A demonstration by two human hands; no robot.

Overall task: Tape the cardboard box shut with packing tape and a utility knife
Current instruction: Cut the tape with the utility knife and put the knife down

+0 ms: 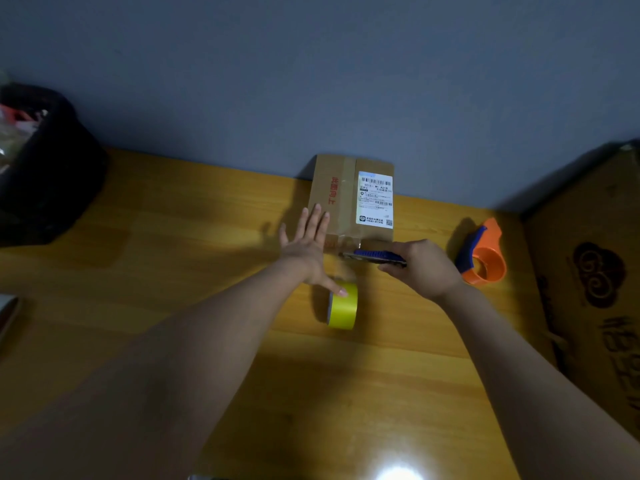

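Note:
A small cardboard box with red print and a white shipping label lies flat against the wall on the wooden table. My left hand rests flat, fingers spread, on the box's near-left corner, its thumb touching a yellow roll of packing tape that stands on edge just in front of the box. My right hand holds a blue utility knife level at the box's near edge, tip pointing left. A strip of clear tape seems to run from the roll to the box, but it is blurred.
An orange and blue tape dispenser sits to the right of my right hand. A large printed cardboard carton stands at the table's right end. A black bin holding rubbish stands at the far left.

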